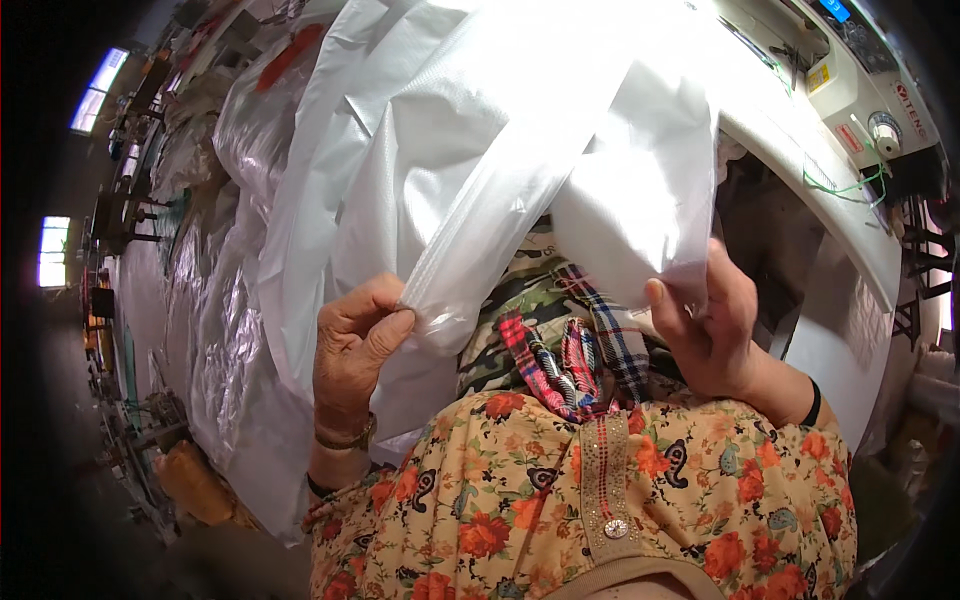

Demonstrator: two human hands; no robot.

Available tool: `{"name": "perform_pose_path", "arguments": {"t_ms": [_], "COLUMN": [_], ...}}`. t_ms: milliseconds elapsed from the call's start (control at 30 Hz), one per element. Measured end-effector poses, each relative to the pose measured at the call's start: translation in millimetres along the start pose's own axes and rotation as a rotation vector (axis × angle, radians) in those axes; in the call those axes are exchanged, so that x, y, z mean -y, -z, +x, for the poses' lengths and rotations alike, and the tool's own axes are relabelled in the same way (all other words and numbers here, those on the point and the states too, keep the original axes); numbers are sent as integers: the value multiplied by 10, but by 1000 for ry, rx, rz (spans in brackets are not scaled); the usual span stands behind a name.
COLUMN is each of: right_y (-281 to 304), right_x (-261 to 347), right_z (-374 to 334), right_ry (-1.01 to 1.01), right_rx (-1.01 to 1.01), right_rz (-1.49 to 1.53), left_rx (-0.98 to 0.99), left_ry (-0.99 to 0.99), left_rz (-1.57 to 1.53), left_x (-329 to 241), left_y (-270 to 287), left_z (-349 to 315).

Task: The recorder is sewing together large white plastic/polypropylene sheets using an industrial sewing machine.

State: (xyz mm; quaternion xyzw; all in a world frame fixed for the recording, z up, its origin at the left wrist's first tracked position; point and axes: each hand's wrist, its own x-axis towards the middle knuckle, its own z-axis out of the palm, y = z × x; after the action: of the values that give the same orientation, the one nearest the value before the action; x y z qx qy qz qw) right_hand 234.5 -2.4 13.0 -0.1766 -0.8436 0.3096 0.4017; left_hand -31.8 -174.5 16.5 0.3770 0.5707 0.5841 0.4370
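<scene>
A large white plastic-like sheet (420,150) spreads over my lap and up onto the work surface, its far part washed out by glare. My left hand (358,345) pinches a folded, seamed strip of it between thumb and fingers, at the strip's lower end. On the other side, my right hand (712,330) grips a hanging corner of the same sheet, thumb in front. Between the two held edges the sheet parts, showing camouflage cloth and plaid fabric strips (575,350) over my lap.
At the upper right, a white sewing machine (860,100) with green thread stands on a white table (820,210) with a curved-looking edge. Crumpled clear plastic (215,310) is heaped at the left. Beyond it lies a yellow-brown bundle (200,482).
</scene>
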Motion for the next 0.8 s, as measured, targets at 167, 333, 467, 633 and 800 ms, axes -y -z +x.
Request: {"name": "perform_pose_path", "arguments": {"t_ms": [167, 333, 467, 633, 800], "right_y": [-252, -642, -816, -860, -878], "right_x": [255, 195, 98, 67, 84], "right_z": [428, 492, 430, 419, 441], "right_ry": [320, 308, 340, 422, 489], "right_rx": [49, 257, 267, 253, 268], "right_rz": [70, 52, -4, -71, -127], "left_rx": [-6, 57, 92, 83, 135], "left_ry": [-51, -4, 140, 201, 161], "left_rz": [41, -20, -22, -48, -41], "left_x": [-105, -122, -89, -33, 2], "left_y": [-133, -190, -186, -175, -180], "left_z": [14, -21, -64, -42, -29]}}
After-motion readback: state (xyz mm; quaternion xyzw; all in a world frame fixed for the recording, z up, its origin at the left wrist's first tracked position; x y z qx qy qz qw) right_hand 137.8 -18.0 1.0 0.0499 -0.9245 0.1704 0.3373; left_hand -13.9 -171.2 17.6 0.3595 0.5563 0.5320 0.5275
